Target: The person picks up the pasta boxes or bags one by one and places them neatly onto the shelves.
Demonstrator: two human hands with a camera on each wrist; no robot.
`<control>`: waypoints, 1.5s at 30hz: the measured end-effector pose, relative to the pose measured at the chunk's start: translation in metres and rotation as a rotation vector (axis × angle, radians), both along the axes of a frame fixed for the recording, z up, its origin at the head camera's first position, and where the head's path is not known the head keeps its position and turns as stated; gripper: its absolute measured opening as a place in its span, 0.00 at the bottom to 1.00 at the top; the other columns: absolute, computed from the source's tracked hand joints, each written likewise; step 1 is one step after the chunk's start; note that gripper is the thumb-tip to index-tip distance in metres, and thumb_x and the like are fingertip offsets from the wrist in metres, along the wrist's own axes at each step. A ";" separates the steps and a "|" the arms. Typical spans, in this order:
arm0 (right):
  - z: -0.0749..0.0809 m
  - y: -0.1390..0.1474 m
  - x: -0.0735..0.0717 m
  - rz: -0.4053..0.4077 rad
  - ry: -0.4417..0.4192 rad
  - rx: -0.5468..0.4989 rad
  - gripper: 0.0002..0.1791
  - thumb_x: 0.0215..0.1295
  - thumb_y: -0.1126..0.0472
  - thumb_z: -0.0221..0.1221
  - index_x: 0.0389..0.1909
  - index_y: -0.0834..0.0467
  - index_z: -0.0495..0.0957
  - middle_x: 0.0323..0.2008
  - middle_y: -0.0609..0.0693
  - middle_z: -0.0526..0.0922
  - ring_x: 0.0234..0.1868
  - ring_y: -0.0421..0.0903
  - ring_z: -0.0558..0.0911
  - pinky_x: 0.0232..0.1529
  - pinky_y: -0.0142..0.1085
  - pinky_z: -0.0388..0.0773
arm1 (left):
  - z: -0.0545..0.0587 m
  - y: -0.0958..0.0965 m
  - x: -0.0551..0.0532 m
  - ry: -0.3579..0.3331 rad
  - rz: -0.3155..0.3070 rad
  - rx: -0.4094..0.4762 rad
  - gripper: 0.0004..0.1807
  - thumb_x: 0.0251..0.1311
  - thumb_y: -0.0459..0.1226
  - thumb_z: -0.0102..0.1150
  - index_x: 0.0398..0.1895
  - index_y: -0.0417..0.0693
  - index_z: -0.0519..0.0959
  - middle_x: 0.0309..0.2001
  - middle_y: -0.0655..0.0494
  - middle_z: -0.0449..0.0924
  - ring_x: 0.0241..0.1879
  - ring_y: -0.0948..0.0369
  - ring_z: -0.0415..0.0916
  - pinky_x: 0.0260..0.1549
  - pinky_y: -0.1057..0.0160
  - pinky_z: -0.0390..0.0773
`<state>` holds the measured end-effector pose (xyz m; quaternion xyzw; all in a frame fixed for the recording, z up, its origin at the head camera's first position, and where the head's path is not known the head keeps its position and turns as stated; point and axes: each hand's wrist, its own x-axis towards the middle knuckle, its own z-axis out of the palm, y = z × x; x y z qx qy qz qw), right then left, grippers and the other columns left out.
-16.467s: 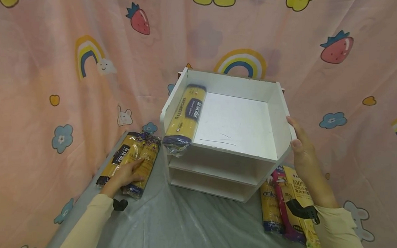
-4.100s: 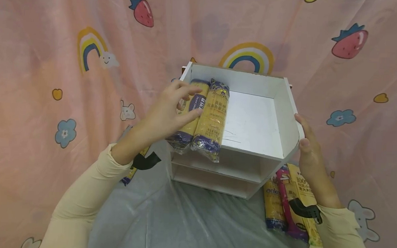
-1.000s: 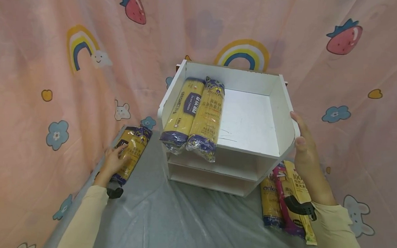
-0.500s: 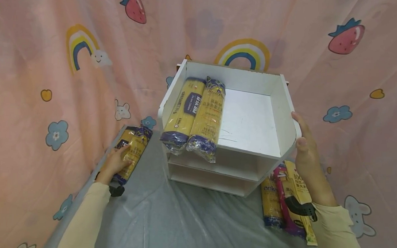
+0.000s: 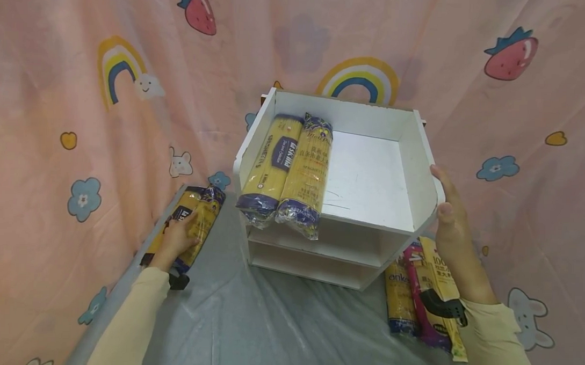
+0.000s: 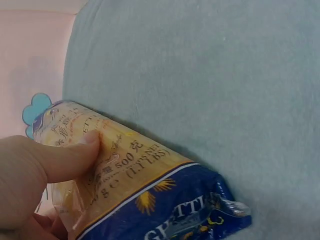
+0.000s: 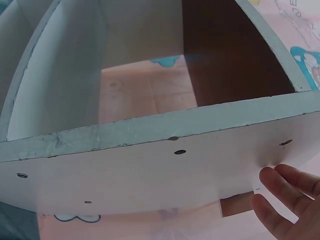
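At the left, my left hand (image 5: 176,240) grips a yellow-and-blue spaghetti packet (image 5: 206,220). In the left wrist view, the thumb lies over the top of this packet (image 6: 125,165) and fingers show along its side. Another spaghetti packet (image 5: 189,199) lies right beside it, partly covered by the hand. My right hand (image 5: 452,231) rests at the right side edge of a white shelf unit (image 5: 370,174). Seen from the right wrist, fairly straight fingers (image 7: 285,192) reach the outer face of the side panel. Two spaghetti packets (image 5: 273,166) lie side by side on the unit's top, along the left wall.
Right of the unit lie a yellow pasta packet (image 5: 399,299), a magenta one (image 5: 425,310) and a pale yellow one (image 5: 444,274), partly behind the right forearm. Lower shelves (image 5: 314,245) open to the front. A grey cloth (image 5: 248,331) covers the table; a patterned pink curtain (image 5: 297,43) hangs behind.
A second packet has joined the first on the unit's top. The left hand has returned to the left packets and taken hold of one, turning it slightly. The right hand stays at the unit.
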<state>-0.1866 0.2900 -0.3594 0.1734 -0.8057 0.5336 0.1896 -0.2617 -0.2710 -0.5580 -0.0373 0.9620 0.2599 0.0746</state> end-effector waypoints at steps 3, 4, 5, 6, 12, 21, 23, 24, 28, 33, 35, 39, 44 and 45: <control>-0.002 0.000 0.000 -0.002 -0.007 -0.005 0.38 0.69 0.33 0.47 0.77 0.40 0.55 0.77 0.44 0.54 0.77 0.56 0.56 0.66 0.77 0.45 | 0.001 0.004 0.001 -0.013 -0.003 -0.002 0.46 0.57 0.36 0.69 0.77 0.49 0.56 0.63 0.14 0.57 0.56 0.23 0.65 0.48 0.33 0.75; -0.002 0.001 -0.001 -0.001 -0.007 -0.005 0.38 0.69 0.33 0.46 0.77 0.40 0.55 0.77 0.44 0.54 0.77 0.57 0.56 0.66 0.77 0.45 | 0.001 0.005 0.001 -0.019 -0.004 -0.002 0.47 0.57 0.36 0.69 0.77 0.49 0.55 0.64 0.15 0.58 0.57 0.24 0.66 0.49 0.34 0.76; -0.002 0.001 -0.001 -0.001 -0.009 -0.007 0.38 0.69 0.32 0.46 0.77 0.40 0.55 0.77 0.44 0.54 0.77 0.57 0.56 0.67 0.77 0.45 | 0.002 0.006 0.001 -0.027 -0.005 0.000 0.47 0.57 0.36 0.69 0.78 0.49 0.55 0.65 0.17 0.59 0.58 0.25 0.66 0.50 0.35 0.76; -0.003 0.002 -0.002 -0.004 -0.016 -0.009 0.38 0.69 0.32 0.46 0.76 0.39 0.55 0.77 0.43 0.54 0.77 0.56 0.56 0.67 0.76 0.45 | 0.002 0.006 0.001 -0.032 -0.009 0.003 0.47 0.57 0.37 0.69 0.78 0.49 0.54 0.65 0.18 0.60 0.59 0.26 0.67 0.50 0.35 0.77; -0.003 0.002 -0.002 -0.009 -0.038 -0.018 0.39 0.67 0.30 0.47 0.77 0.38 0.55 0.77 0.44 0.53 0.78 0.58 0.55 0.68 0.75 0.47 | 0.002 0.005 0.002 -0.012 -0.055 -0.024 0.46 0.60 0.40 0.67 0.78 0.49 0.53 0.65 0.27 0.68 0.60 0.29 0.68 0.55 0.35 0.74; -0.002 0.003 -0.002 -0.014 -0.025 0.008 0.38 0.69 0.32 0.47 0.77 0.40 0.54 0.77 0.44 0.54 0.77 0.57 0.57 0.67 0.74 0.48 | 0.006 0.000 0.000 -0.044 -0.069 -0.066 0.45 0.60 0.43 0.67 0.78 0.52 0.55 0.67 0.27 0.65 0.64 0.24 0.59 0.55 0.32 0.73; -0.003 0.003 -0.002 -0.008 -0.025 0.000 0.38 0.69 0.32 0.47 0.77 0.40 0.55 0.77 0.43 0.54 0.77 0.56 0.56 0.68 0.75 0.47 | 0.008 0.000 -0.001 -0.053 -0.065 -0.063 0.45 0.60 0.43 0.68 0.78 0.52 0.55 0.67 0.27 0.66 0.63 0.26 0.62 0.54 0.33 0.74; -0.003 0.003 -0.002 -0.006 -0.026 -0.004 0.38 0.69 0.32 0.47 0.77 0.40 0.55 0.77 0.43 0.54 0.77 0.56 0.56 0.68 0.75 0.46 | 0.008 0.000 -0.001 -0.057 -0.065 -0.059 0.45 0.60 0.43 0.68 0.78 0.52 0.55 0.67 0.27 0.66 0.62 0.28 0.64 0.53 0.34 0.75; -0.002 0.002 -0.001 -0.004 -0.024 -0.012 0.38 0.69 0.32 0.47 0.76 0.39 0.56 0.77 0.43 0.54 0.77 0.56 0.56 0.67 0.76 0.46 | 0.011 -0.002 -0.001 -0.076 -0.077 -0.020 0.46 0.59 0.42 0.68 0.78 0.51 0.55 0.64 0.27 0.69 0.52 0.38 0.74 0.47 0.41 0.79; -0.001 0.002 -0.001 0.001 -0.006 -0.008 0.37 0.69 0.33 0.47 0.77 0.41 0.56 0.77 0.44 0.54 0.78 0.58 0.55 0.67 0.77 0.43 | 0.015 -0.008 -0.004 -0.098 -0.125 -0.006 0.48 0.58 0.44 0.69 0.78 0.49 0.54 0.65 0.28 0.69 0.51 0.41 0.76 0.47 0.44 0.79; -0.001 0.003 -0.001 0.003 -0.002 -0.006 0.37 0.70 0.33 0.47 0.77 0.41 0.56 0.77 0.44 0.54 0.78 0.58 0.54 0.67 0.77 0.43 | 0.016 -0.011 -0.005 -0.114 -0.154 -0.002 0.48 0.59 0.44 0.69 0.78 0.50 0.53 0.66 0.29 0.68 0.53 0.41 0.75 0.50 0.42 0.78; -0.001 0.002 0.000 -0.008 -0.012 0.001 0.37 0.69 0.32 0.46 0.76 0.38 0.55 0.77 0.42 0.54 0.78 0.58 0.54 0.68 0.76 0.45 | 0.021 -0.015 -0.004 -0.174 -0.204 0.051 0.48 0.60 0.41 0.67 0.79 0.52 0.51 0.67 0.30 0.67 0.52 0.42 0.77 0.51 0.41 0.79; -0.001 0.003 -0.001 -0.013 -0.024 0.005 0.37 0.68 0.31 0.46 0.76 0.37 0.56 0.77 0.41 0.54 0.78 0.56 0.55 0.69 0.74 0.46 | 0.026 -0.018 -0.002 -0.206 -0.229 0.155 0.47 0.60 0.35 0.66 0.79 0.52 0.51 0.68 0.28 0.64 0.44 0.50 0.80 0.42 0.52 0.84; -0.001 0.003 -0.001 -0.009 -0.024 0.000 0.38 0.67 0.30 0.47 0.76 0.37 0.56 0.77 0.41 0.54 0.78 0.56 0.55 0.69 0.75 0.46 | 0.026 -0.019 -0.002 -0.205 -0.228 0.186 0.47 0.61 0.33 0.66 0.79 0.51 0.51 0.69 0.28 0.63 0.44 0.50 0.80 0.41 0.54 0.85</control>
